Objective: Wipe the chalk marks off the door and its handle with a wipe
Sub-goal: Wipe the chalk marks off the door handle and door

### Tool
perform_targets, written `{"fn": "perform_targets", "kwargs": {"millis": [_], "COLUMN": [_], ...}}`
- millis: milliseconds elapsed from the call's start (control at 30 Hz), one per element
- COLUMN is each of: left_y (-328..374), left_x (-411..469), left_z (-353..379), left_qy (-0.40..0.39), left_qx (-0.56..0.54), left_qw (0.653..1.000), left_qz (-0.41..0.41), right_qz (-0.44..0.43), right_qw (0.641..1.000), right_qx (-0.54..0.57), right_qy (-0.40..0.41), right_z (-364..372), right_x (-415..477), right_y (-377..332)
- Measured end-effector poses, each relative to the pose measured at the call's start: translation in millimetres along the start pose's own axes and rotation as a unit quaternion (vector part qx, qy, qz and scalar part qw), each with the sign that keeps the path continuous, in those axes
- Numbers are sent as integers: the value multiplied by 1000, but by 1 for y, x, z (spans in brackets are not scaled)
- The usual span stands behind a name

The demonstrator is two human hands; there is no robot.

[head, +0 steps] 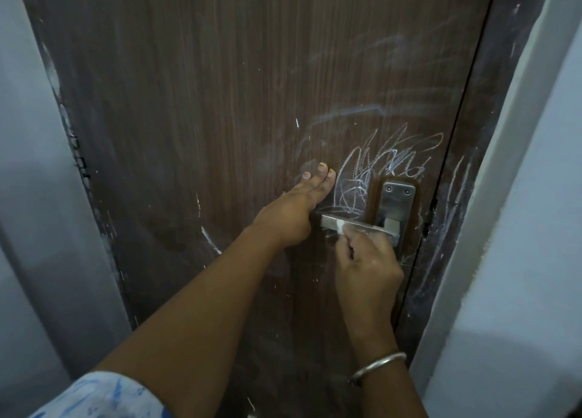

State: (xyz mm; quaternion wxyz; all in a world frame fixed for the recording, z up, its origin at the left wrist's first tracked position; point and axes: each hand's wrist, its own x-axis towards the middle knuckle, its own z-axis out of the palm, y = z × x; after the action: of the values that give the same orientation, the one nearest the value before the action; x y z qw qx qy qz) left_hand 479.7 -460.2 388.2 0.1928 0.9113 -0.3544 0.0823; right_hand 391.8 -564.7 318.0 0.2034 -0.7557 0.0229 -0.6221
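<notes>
Rub firmly end to end along the brushed steel lever handle (329, 220), turning to a clean face as it loads. The right grip (368, 266), fingers curled, pinches a small white wipe (340, 227) against that lever; the white chalk scribble (387, 165) lies just above. The left grip (293, 209) presses flat, fingers straight, on the dark brown wooden door (189, 134).

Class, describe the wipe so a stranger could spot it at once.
On the brown door, find the steel lever handle near its right edge. The wipe is the small white wad on it, pinched by the right hand; unlike the chalk scribbles, it is solid.
</notes>
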Motion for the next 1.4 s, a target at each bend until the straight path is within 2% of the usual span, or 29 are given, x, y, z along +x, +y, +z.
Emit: {"fn": "perform_targets", "kwargs": {"millis": [233,367,567,700,867,1000,1200,1333,1400], "left_y": [4,4,4,5,6,9,12,12,12], "left_x": [-2,-2,-1,-1,-2,-4,-7,-7,-7], "left_z": [-1,-1,-1,-1,0,1,1,0,0], "left_qy": [4,4,3,6,7,11,17,18,14], "left_qx": [5,11,20,24,26,26,31,37,37], "left_qw": [1000,1000,1000,1000,1000,1000,999,999,999], "left_qz": [-7,-10,-7,-5,-6,-6,-16,-20,-22], "right_qz": [-10,21,-13,20,-29,18,-14,26,18], "right_qw": [1000,1000,1000,1000,999,1000,999,1000,1000], "right_qx": [-3,2,-12,4,-17,10,3,3,-1], "right_qy": [-19,17,-21,13,-13,0,-32,5,3], "right_z": [-1,-9,-8,-14,-12,-20,-20,-30,-30], "right_x": [-2,4,-2,4,0,-2,-1,0,1], "right_y": [-1,1,3,8,10,16,19,19,18]}}
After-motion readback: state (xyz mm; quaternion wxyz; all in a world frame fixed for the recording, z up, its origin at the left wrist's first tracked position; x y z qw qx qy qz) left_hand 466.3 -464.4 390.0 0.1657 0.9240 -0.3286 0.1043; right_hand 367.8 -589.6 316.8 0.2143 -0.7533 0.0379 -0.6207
